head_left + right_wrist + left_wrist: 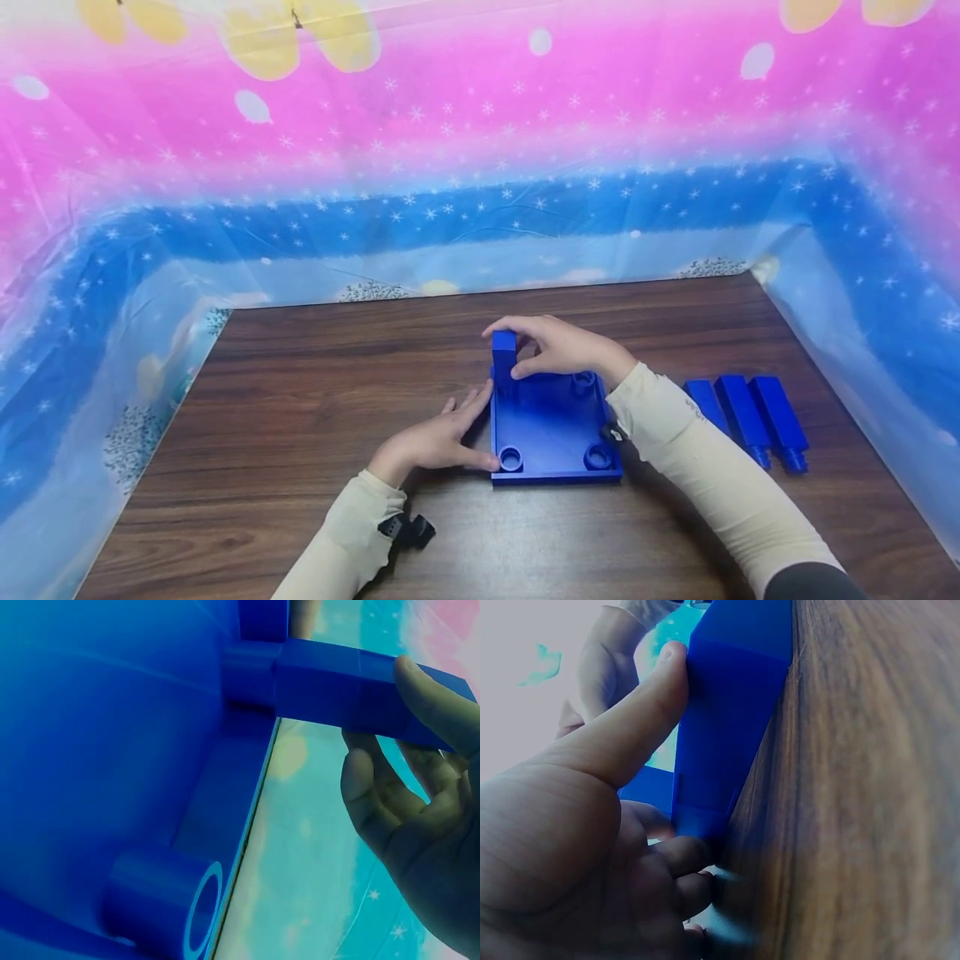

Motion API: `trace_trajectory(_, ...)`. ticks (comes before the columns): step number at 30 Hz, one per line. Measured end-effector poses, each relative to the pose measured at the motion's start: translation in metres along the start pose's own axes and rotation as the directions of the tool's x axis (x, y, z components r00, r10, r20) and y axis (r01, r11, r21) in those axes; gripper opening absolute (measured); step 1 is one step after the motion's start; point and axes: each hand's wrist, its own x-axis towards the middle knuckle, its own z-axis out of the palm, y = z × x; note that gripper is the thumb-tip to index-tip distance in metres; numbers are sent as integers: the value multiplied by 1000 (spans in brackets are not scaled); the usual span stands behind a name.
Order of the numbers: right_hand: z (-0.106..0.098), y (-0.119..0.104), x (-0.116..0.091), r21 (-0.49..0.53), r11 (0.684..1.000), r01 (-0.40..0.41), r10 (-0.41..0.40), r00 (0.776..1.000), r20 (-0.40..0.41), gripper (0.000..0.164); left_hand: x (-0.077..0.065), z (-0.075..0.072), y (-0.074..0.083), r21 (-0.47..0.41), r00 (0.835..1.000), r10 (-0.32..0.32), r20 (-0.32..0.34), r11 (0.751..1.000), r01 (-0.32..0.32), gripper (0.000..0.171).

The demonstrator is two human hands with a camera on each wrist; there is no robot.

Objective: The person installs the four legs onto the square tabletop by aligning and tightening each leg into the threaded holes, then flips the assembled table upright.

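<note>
A square blue tray-like base (551, 425) with a raised rim lies on the table, round sockets at its corners. Over its back-left corner stands a square blue leg (505, 354), upright. My right hand (562, 346) grips this leg near its top, thumb on one side and fingers on the other. In the right wrist view the leg's lower end (300, 679) meets the round socket (251, 675). My left hand (431, 442) presses against the base's left side with spread fingers, its thumb at the front-left corner. The left wrist view shows the thumb (649, 709) along the blue side wall (727, 712).
Three more blue legs (746, 421) lie side by side on the wooden table (300, 400) to the right, threaded ends toward me. Hollow sockets (598, 457) show at the other corners of the base. A patterned cloth (480, 183) walls in the back and sides.
</note>
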Motion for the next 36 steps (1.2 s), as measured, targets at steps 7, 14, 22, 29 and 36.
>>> trace_trajectory(7,-2,0,7,-18,999,32,-31,999,42,52,-3,-2,10,-4,998,-64,15,998,64,120)
trace_trajectory(14,-1,1,7,-2,999,34,-34,999,35,52,-2,0,5,-10,1000,-31,-2,999,31,122)
trace_trajectory(22,0,0,4,-39,999,9,-8,1000,20,55,11,8,-26,10,1000,1,-14,1000,-1,126)
trace_trajectory(29,-6,-13,-3,-191,981,-42,38,999,-26,83,23,14,-55,10,1000,-7,-22,1000,7,127)
trace_trajectory(36,-34,-15,-31,-232,969,-80,60,994,-92,84,12,9,-30,-3,1000,-6,-26,1000,6,126)
